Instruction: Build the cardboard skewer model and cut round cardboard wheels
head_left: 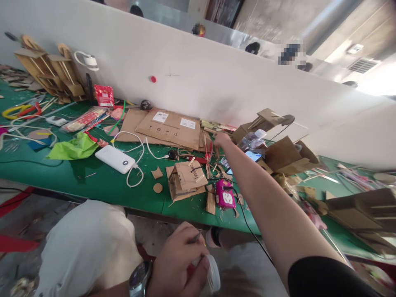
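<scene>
My left hand (182,258), with a watch on its wrist, is low in front of my lap. Its fingers are closed around a white round object with a ridged rim (213,274), whose kind I cannot make out. A small dark piece also shows between the fingers. My right hand (222,141) reaches across the table to the scraps by the wall, close to a red tool (204,159) and thin sticks. Its fingers point down and are too small and partly hidden to read. Nearer me stands a small cardboard box with sticks on top (187,179).
The green table (142,196) holds a white power bank (114,159) with a cable, a pink socket block (225,194), and flattened cardboard (168,128). A plastic bottle (252,140) and phone (253,156) lie beside my right forearm. Cardboard models (51,74) stand far left.
</scene>
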Demonstrator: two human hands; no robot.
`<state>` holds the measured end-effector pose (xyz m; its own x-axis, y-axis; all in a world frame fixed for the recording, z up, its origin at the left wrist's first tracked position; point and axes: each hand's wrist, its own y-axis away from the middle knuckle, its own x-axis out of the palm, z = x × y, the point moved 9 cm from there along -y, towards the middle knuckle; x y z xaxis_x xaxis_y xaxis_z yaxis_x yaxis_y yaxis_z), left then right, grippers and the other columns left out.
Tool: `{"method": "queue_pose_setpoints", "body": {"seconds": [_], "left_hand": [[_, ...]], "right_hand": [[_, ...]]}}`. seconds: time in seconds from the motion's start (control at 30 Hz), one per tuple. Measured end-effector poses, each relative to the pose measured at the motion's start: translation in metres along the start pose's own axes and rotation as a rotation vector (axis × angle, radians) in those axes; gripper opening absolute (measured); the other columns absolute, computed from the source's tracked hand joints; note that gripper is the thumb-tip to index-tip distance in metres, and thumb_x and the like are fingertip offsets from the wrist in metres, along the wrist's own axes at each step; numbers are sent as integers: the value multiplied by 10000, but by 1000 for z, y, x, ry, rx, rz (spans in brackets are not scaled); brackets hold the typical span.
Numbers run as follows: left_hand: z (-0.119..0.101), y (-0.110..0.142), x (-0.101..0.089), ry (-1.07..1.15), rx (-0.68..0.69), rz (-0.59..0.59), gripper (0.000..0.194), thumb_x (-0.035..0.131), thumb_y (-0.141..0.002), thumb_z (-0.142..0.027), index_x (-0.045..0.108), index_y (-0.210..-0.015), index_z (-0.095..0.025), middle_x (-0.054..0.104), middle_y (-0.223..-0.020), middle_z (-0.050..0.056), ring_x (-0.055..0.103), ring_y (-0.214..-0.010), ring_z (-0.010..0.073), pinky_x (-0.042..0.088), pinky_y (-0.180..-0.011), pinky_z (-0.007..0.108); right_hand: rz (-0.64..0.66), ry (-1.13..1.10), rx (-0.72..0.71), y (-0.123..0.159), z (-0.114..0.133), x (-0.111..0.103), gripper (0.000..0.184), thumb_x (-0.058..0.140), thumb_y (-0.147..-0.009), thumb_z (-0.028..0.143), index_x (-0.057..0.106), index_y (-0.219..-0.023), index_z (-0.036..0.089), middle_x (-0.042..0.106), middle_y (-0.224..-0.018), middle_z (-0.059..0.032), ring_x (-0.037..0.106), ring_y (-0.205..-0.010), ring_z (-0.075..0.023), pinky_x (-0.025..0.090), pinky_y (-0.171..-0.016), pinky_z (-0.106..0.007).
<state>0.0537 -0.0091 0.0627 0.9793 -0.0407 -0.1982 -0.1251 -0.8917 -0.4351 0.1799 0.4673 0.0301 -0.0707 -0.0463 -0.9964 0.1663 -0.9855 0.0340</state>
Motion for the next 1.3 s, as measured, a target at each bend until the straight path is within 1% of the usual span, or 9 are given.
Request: {"method": "queue_pose_setpoints", "body": {"seconds": [0.1, 0.23, 0.43, 0.63, 0.8, 0.93, 1.03, 1.17, 1.3], "left_hand": [[-1, 0, 0, 8, -7, -1, 125, 566, -1003, -244, 647, -916, -203, 678, -943, 75, 632, -925, 207, 494, -776, 327], [-3, 0, -1, 15, -48, 6, 177, 553, -1030, -271, 658, -904, -205, 687, -958, 79, 632, -932, 215, 492, -794, 349], [6, 0, -2, 14, -174, 39, 310, 508, -1083, -319, 653, -836, -200, 688, -981, 88, 624, -936, 221, 490, -834, 363], [23, -1, -5, -34, -220, 7, 369, 504, -1097, -363, 644, -797, -200, 680, -927, 76, 613, -914, 225, 474, -824, 354], [24, -2, -6, -45, -196, -29, 369, 542, -1098, -412, 710, -849, -198, 706, -947, 78, 654, -900, 211, 503, -822, 335], [18, -8, -8, -77, -143, -84, 352, 581, -1088, -429, 751, -882, -200, 731, -927, 69, 678, -860, 201, 519, -803, 322], [18, -14, -10, -140, -118, -111, 364, 604, -1071, -434, 731, -820, -204, 757, -873, 58, 688, -832, 206, 496, -764, 321], [25, -17, -14, -277, -114, -167, 339, 639, -1034, -430, 732, -797, -206, 748, -798, 41, 651, -756, 195, 447, -712, 317], [34, -15, -14, -385, -109, -183, 353, 659, -982, -419, 672, -701, -206, 690, -697, 28, 588, -676, 180, 402, -676, 316]], "right_hand": [[12, -38, 34, 4, 2, -10, 417, 723, -1061, 399, 662, -1408, 177, 685, -1409, -124, 717, -1204, -274, 641, -1011, -495], [-97, -152, 15, 23, 12, -33, 405, 728, -1057, 390, 673, -1390, 168, 699, -1389, -126, 720, -1201, -273, 632, -1024, -491], [-234, -423, -169, 83, 29, -66, 198, 775, -894, 236, 796, -1071, 150, 820, -1017, -68, 739, -972, -237, 554, -928, -348], [-316, -756, -231, 155, 2, -79, 175, 736, -809, 313, 726, -927, 184, 763, -853, -37, 679, -785, -199, 544, -792, -344], [-364, -1019, -218, 217, -26, -83, 301, 718, -815, 494, 655, -923, 220, 650, -777, -4, 565, -621, -158, 485, -581, -302], [-360, -1278, -219, 279, -31, -76, 367, 768, -839, 504, 631, -1062, 247, 646, -831, 10, 523, -587, -124, 446, -530, -268], [-244, -1420, -292, 327, -11, -57, 499, 872, -830, 446, 578, -1210, 307, 660, -823, 48, 583, -641, -130, 473, -574, -246], [-135, -1280, -433, 377, 28, -34, 271, 815, -925, 467, 683, -978, 236, 701, -851, -6, 621, -717, -144, 500, -640, -271], [-47, -1242, -450, 400, 46, -13, 313, 736, -996, 502, 785, -1075, 203, 776, -989, -64, 686, -837, -187, 550, -733, -321]]}}
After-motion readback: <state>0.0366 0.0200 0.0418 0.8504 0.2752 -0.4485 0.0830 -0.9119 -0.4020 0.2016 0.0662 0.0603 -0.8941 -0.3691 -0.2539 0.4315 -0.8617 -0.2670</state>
